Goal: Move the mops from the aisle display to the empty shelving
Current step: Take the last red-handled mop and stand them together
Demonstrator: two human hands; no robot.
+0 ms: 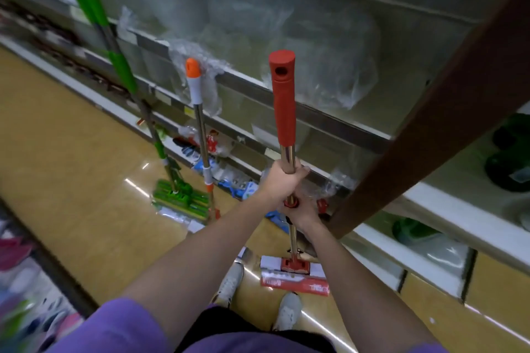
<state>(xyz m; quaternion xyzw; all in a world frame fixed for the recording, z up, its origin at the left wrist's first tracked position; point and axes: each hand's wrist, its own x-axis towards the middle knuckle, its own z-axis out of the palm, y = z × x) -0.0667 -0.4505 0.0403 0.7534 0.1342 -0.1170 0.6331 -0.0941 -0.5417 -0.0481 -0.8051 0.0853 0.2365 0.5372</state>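
Gripping the red mop pole, left hand above right hand; its head may clip the shelf edge.

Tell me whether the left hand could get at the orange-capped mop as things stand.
Probably not right away: the left hand grips the red mop shaft, as does the right hand. The orange-capped mop leans on the shelf edge further left, nothing blocking it.

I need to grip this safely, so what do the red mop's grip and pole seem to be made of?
Grip: looks like matte red plastic or rubber, dull with no glare. Pole: likely polished metal, mirror-bright with sharp reflections. Both hands, left and right, hold the pole.
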